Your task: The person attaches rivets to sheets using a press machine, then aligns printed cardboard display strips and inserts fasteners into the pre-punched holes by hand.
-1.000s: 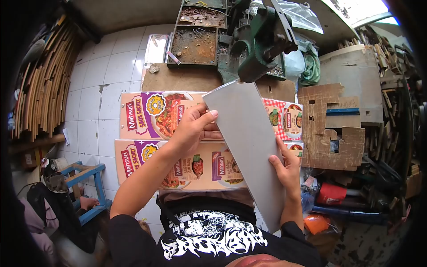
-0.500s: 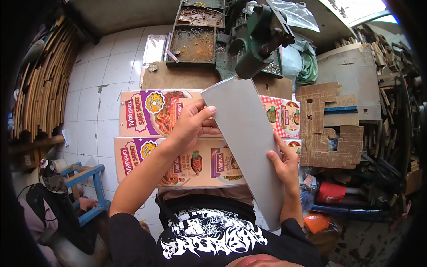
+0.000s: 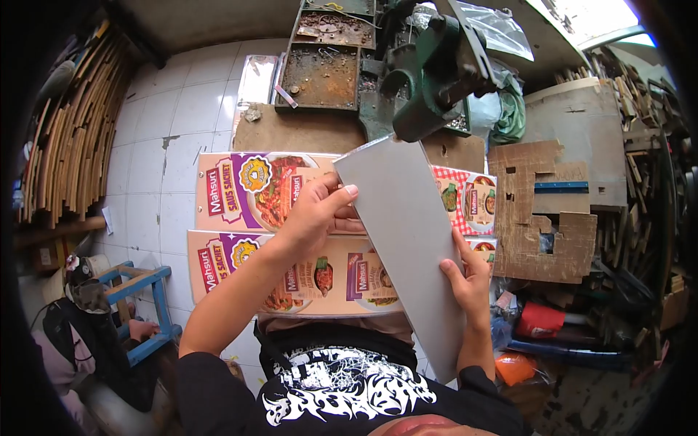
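A long grey panel [image 3: 407,232] slants across the middle of the view, its far corner right at the nose of a green press [image 3: 429,87]. My left hand [image 3: 323,214] grips the panel's left edge, thumb on top and fingers underneath. On the opposite edge, my right hand [image 3: 465,276] holds the panel with its thumb over the face. Beneath lie two printed boards marked Mahsuri, the farther board [image 3: 240,196] and the nearer board [image 3: 218,269], partly hidden by the panel and my left arm.
Behind the boards, a metal tray [image 3: 320,73] holds small loose parts beside the press. Brown cut-out hardboard [image 3: 523,247] lies on the right. A blue stool frame [image 3: 138,305] stands at left, near stacked wooden strips [image 3: 80,138]. A red item [image 3: 542,320] sits low on the right.
The whole scene sits slightly lower and farther right in view. Both hands keep their hold on the grey panel, whose far end stays by the press nose.
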{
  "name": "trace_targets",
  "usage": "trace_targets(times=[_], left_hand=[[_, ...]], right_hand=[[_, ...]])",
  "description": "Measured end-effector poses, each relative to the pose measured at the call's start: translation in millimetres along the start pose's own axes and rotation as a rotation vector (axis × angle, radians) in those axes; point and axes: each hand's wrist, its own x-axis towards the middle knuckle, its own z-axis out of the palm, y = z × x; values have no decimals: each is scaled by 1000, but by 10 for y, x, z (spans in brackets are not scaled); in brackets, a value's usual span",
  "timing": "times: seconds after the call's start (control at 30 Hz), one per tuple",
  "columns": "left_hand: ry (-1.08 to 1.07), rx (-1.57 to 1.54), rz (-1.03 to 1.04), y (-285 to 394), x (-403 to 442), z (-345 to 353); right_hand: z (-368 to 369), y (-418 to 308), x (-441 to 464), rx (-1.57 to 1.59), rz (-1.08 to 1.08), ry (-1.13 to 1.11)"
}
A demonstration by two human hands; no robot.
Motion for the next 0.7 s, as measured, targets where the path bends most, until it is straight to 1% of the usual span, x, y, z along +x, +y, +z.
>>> trace_targets(times=[0.13,0.2,0.27,0.37,0.47,0.53,0.57,0.63,0.67,0.7], left_hand=[[7,-4,-13,-10,-8,7],[0,-7,31,1,-3,32],[2,16,21,-11,7,12],[10,29,65,-5,-4,13],[1,69,36,-22,-39,5],[-58,138,48,-32,-56,20],[-64,136,39,-52,-62,24],[-87,135,30,-58,-45,36],[-97,137,29,-43,-42,40],[-87,165,9,-29,-49,43]], right_hand=[[31,-43,-35,56,39,8],[7,-70,-36,51,96,-16],[25,13,-46,77,42,-4],[5,-12,-50,134,64,-6],[-26,-70,-103,131,61,-14],[-102,-135,-150,-71,134,-53],[-131,-135,-156,-72,144,-48],[-203,-141,-63,-279,-17,8],[-234,-155,39,-282,-16,18],[-269,-172,183,-356,-175,67]])
